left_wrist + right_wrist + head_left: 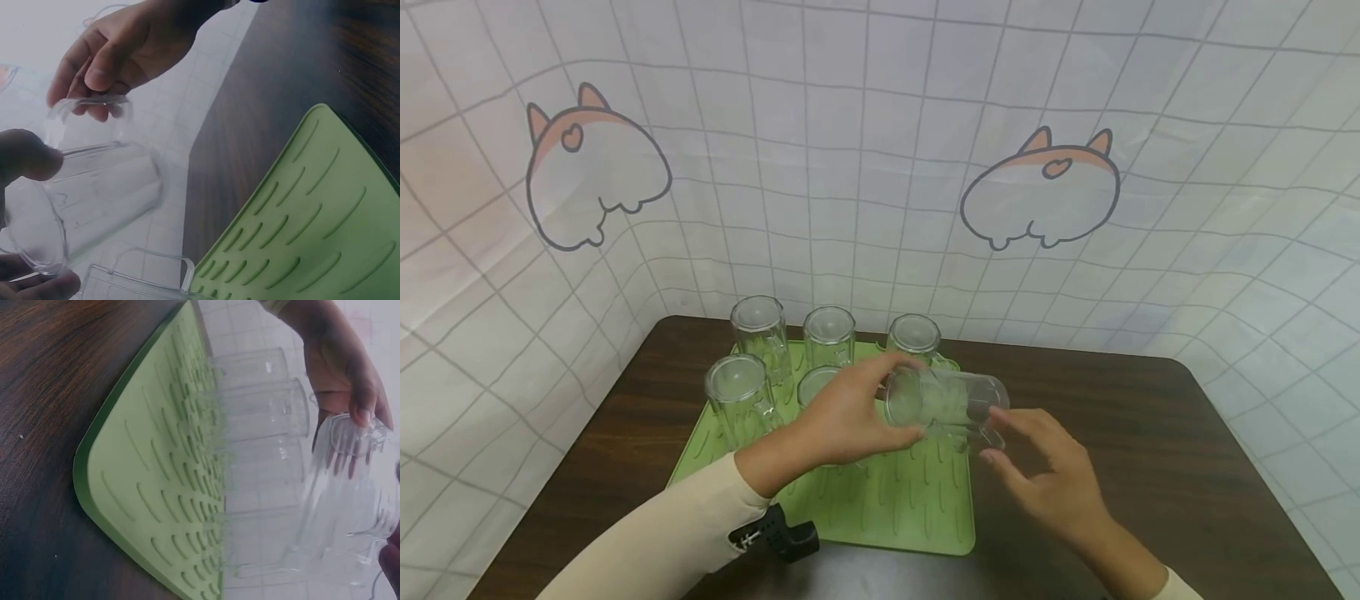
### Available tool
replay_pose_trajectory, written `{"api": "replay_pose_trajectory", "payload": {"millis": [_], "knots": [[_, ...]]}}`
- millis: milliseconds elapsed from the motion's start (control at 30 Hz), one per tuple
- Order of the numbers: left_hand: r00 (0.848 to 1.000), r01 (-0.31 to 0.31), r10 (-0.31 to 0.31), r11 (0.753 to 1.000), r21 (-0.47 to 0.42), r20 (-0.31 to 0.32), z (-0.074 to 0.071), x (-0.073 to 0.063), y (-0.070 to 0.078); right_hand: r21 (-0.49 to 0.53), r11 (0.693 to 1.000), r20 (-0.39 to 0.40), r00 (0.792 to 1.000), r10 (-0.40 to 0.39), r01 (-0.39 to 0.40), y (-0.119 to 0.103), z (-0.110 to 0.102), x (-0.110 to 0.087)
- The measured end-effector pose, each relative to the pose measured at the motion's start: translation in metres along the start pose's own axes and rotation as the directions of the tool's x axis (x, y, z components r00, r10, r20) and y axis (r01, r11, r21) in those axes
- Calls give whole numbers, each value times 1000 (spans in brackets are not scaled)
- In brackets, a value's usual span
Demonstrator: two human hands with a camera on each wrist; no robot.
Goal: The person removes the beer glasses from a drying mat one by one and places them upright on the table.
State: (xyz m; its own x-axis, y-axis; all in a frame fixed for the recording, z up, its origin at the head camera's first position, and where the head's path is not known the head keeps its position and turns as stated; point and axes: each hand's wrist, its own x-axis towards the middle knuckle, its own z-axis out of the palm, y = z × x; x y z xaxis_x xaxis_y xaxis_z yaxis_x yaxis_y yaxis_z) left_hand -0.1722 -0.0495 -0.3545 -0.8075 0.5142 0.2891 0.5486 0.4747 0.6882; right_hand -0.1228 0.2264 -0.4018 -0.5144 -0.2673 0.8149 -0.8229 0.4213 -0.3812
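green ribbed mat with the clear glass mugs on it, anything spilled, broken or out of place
Nothing stands out. The clear glass mugs standing upside down on the green ribbed mat show no visible damage or spill, though the left hand partly hides one. The sideways clear glass mug is held by that and the right hand.

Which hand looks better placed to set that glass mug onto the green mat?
Likely the left hand: it grips the mug near its base, above the mat; the right hand appears beyond the mat's edge.
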Motion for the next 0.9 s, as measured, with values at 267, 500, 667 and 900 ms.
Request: {"api": "replay_pose_trajectory", "payload": {"millis": [267,500,667,900], "knots": [[997,2,-6,999,-45,-78,1,-3,-1,-15,985,-63,984,168,-169,-3,-6,-1],[994,-29,17,994,-107,-111,1,-4,-2,-109,929,-106,933,343,-354,-9,-3,-5],[992,-45,27,989,-141,-125,2,-5,-2,-137,853,-79,864,497,-503,-12,1,-8],[992,-37,15,984,-176,-128,5,-6,-3,14,848,-26,848,529,-529,-13,6,-12]]}}
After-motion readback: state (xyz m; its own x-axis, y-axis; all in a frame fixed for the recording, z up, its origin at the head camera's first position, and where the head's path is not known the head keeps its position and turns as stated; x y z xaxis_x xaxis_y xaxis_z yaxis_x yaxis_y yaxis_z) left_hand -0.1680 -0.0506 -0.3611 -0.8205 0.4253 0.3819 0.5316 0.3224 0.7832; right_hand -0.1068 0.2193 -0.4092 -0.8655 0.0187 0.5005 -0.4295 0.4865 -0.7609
